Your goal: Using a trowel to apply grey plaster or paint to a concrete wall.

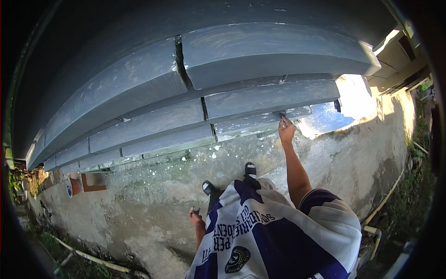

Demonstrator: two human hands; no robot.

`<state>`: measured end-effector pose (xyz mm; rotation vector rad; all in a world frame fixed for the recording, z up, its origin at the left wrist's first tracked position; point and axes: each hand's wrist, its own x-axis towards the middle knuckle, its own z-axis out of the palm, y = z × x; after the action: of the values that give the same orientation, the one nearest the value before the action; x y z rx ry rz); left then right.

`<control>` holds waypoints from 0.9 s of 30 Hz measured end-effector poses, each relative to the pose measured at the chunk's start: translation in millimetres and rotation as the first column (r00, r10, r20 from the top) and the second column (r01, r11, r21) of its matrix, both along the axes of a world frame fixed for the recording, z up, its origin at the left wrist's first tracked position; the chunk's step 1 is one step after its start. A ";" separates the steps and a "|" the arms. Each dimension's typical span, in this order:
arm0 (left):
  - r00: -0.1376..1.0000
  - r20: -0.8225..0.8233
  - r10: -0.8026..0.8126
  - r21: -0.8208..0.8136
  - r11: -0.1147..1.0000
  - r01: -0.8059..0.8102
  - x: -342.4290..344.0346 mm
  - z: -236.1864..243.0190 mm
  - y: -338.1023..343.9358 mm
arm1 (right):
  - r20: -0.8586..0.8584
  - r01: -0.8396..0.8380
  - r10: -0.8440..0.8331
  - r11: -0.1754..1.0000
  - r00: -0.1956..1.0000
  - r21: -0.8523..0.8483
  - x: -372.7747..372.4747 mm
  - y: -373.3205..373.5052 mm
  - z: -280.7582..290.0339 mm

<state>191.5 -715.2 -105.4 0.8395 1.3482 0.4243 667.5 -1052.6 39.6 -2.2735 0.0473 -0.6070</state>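
Note:
My right hand [287,129] reaches forward to the lowest row of a grey painted, stepped ledge [272,95]. Its fingers are pinched on a small dark thing that touches the ledge's lower edge; what it is I cannot make out. White patches show along this lowest board [253,122], where the grey coat looks uneven. Down by my left side hangs my left hand [195,215], away from the ledge. Its fingers are loosely bent and apart, with nothing seen in them.
Under my feet is a stained concrete surface [139,204] with white spatters. An orange-and-white bucket [72,187] stands at the far left beside a brown box-like thing [94,182]. Pale pipes [93,258] run along the concrete's outer edge. Dark gaps [182,63] split the boards.

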 end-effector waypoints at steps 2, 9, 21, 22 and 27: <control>0.998 -0.040 0.057 0.024 0.998 -0.056 -9.1 -10.0 -2.7 | -0.013 0.179 -0.179 0.983 0.984 0.051 7.6 -25.3 -0.9; 0.989 0.075 0.130 -0.045 0.991 -0.126 -53.7 -59.5 -10.4 | 0.076 0.024 -0.022 0.999 0.997 -0.028 -33.5 99.1 -16.1; 0.846 0.063 -0.530 0.493 0.753 0.435 -88.6 -101.7 107.3 | -0.063 0.008 -0.011 0.999 0.998 -0.045 -57.5 36.7 11.2; 0.923 0.057 -0.380 0.305 0.887 0.347 -66.4 -82.4 109.0 | -0.059 0.029 -0.032 0.999 0.998 -0.046 -57.0 21.6 8.5; 0.959 0.085 -0.269 0.238 0.941 0.242 0.7 -43.0 105.1 | -0.475 0.296 -0.275 0.955 0.836 -0.031 -40.0 -50.9 -25.3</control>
<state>192.2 -610.1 -148.4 1.1468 1.0774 0.4194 627.4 -1103.5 14.3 -2.3384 0.6481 -0.1735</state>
